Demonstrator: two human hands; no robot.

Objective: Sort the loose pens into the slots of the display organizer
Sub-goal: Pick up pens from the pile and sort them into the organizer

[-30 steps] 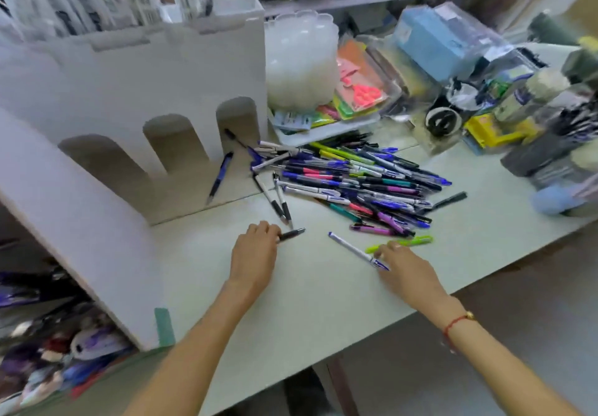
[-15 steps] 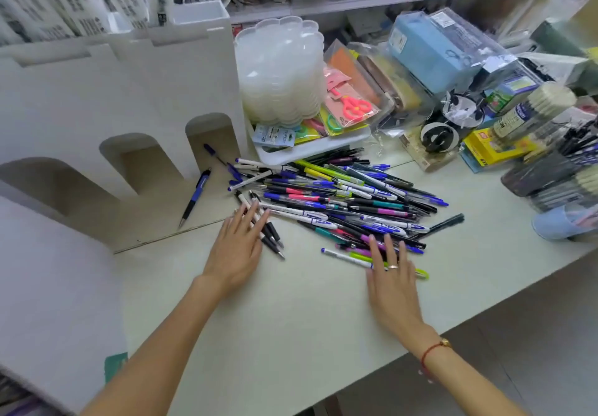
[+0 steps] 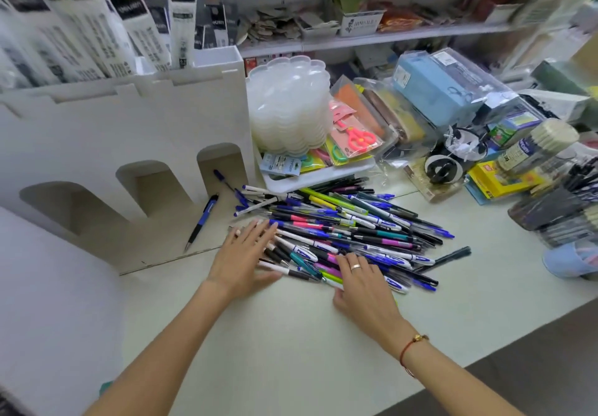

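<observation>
Sorting has barely begun: the white display organizer (image 3: 129, 131) holds just one blue pen (image 3: 203, 221) by its arches. My left hand (image 3: 244, 257) and right hand (image 3: 364, 283) lie flat, fingers spread, on the pen pile (image 3: 349, 221) on the table, gripping nothing.

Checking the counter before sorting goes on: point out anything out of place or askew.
One blue pen lies alone and slanted on the display organizer base, before the arched slots, not in one. A black pen has strayed from the pen pile. Both the left hand and right hand lie flat on the pile.
</observation>
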